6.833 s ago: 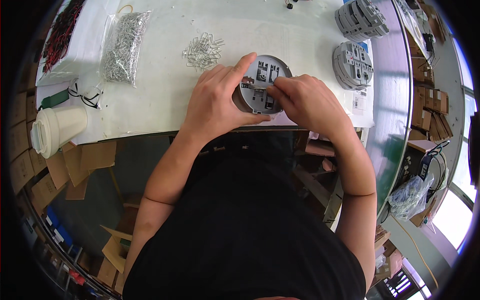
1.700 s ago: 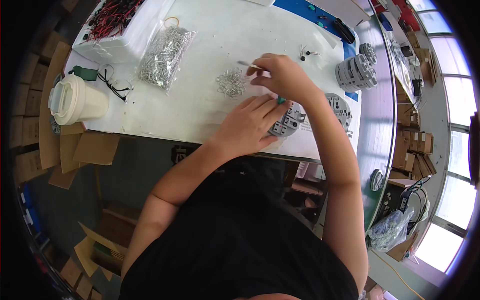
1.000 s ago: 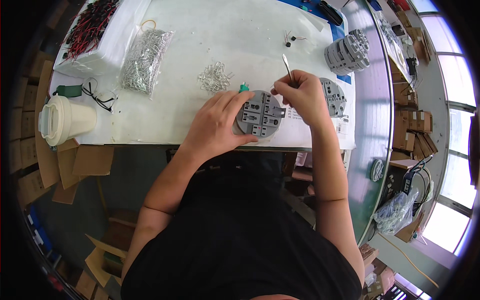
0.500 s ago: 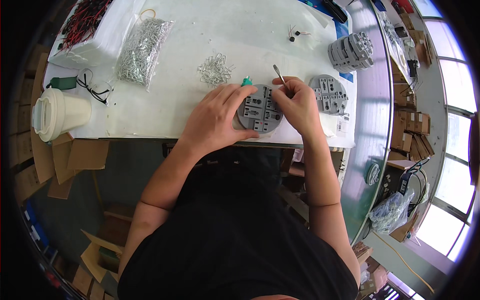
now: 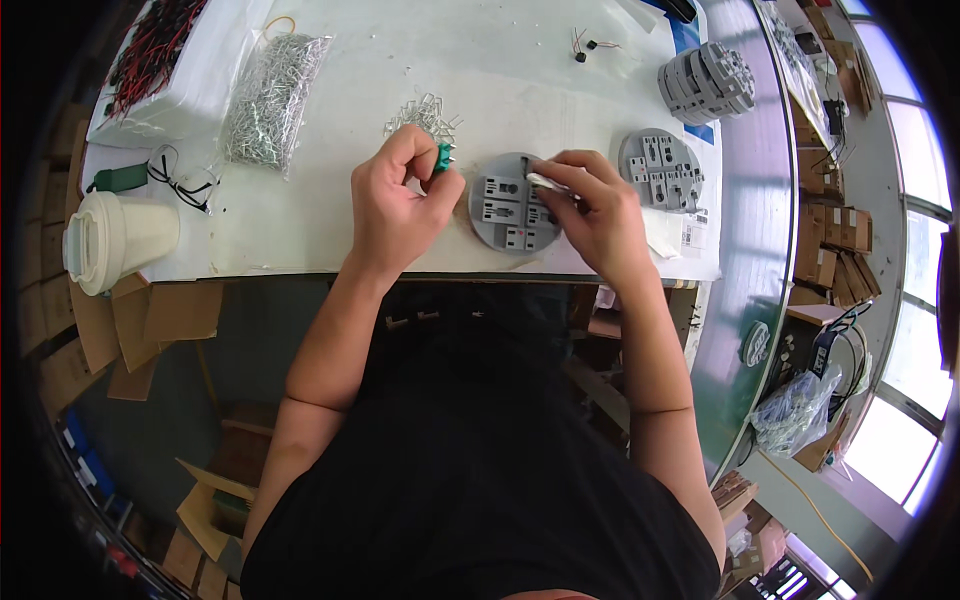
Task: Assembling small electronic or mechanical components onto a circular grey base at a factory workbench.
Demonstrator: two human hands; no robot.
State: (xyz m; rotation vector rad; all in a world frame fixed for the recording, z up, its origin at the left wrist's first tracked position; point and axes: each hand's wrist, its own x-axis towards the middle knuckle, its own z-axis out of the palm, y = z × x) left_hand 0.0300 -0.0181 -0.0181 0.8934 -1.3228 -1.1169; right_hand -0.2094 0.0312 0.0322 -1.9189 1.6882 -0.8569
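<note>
My left hand point(image 5: 400, 200) is closed, pinching a small green part point(image 5: 443, 157) with metal pins between thumb and index finger. It is raised just left of a round grey plastic base point(image 5: 495, 235) with moulded slots and blocks. Over the right side of that base, my right hand point(image 5: 605, 215) is closed on a slim, pale tool point(image 5: 545, 183), whose exact kind I cannot make out. Its fingers hide part of the base. A small pile of bent metal wire pieces point(image 5: 425, 115) lies beyond my left hand.
A second grey base point(image 5: 662, 170) lies at the right, with a stack of grey bases point(image 5: 707, 85) behind. At left are a bag of metal pieces point(image 5: 275, 105), glasses point(image 5: 182, 182), a lidded cream container point(image 5: 125, 240) and a white foam box point(image 5: 185, 95) with red-black wires.
My left hand has let go of the grey base and moved left and up with the green part. The tool in my right hand has turned from pointing away to lying toward the base.
</note>
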